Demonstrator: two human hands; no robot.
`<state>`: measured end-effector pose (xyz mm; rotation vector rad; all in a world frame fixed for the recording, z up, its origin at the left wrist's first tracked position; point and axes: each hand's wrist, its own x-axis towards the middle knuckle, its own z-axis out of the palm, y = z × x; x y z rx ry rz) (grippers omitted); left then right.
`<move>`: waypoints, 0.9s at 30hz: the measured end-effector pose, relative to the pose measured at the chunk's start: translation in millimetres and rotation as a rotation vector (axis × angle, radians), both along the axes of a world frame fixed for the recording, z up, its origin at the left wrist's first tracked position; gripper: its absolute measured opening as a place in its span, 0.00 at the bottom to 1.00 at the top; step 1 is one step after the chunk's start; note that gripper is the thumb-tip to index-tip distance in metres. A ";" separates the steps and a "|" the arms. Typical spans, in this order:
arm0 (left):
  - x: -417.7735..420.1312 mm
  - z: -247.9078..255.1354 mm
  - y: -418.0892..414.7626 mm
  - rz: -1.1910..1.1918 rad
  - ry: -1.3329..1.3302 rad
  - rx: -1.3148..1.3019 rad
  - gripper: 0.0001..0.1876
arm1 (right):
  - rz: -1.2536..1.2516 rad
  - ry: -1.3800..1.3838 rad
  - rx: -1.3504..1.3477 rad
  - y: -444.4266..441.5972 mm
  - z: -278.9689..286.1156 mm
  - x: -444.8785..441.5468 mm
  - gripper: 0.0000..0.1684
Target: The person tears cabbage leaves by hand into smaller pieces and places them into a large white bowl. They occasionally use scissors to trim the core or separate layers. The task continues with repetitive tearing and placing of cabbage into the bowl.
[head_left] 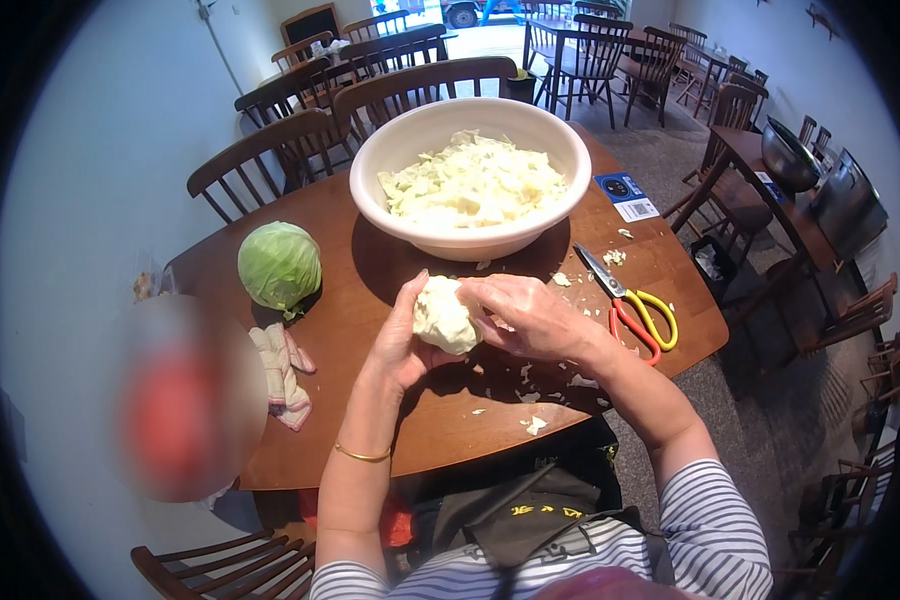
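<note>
My left hand (405, 345) cups a pale, peeled-down cabbage core (446, 315) from the left and below, thumb up along its side. The fingers of my right hand (521, 311) rest on the core's upper right side, some of them hidden behind it. Beyond both hands, a large white plastic basin (367, 180) holds a heap of torn cabbage leaves (480, 180). A whole green cabbage (279, 265) sits on the table at the left. Scissors (622, 296) with one red and one yellow handle lie to the right, blades pointing away from me and apart at the handles.
The wooden table (330, 420) bears scattered cabbage scraps (536, 425) and, at left, cloth gloves (285, 375). A printed card (626, 196) lies by the basin. Wooden chairs (255, 157) stand behind. A metal bowl (789, 154) and a metal pot (851, 206) are on another table, right.
</note>
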<state>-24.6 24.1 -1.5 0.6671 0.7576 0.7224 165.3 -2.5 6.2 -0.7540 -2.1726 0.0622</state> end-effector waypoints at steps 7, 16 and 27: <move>-4.5 -5.5 4.0 -0.012 0.162 0.146 0.31 | 0.037 -0.010 -0.101 -2.0 7.5 5.2 0.15; -0.4 -4.0 2.3 0.042 0.104 0.061 0.28 | -0.072 -0.012 0.003 -0.5 -8.8 -7.1 0.11; 1.3 0.0 -0.7 0.039 0.048 0.024 0.27 | -0.110 -0.024 0.042 -0.8 -9.9 -9.7 0.12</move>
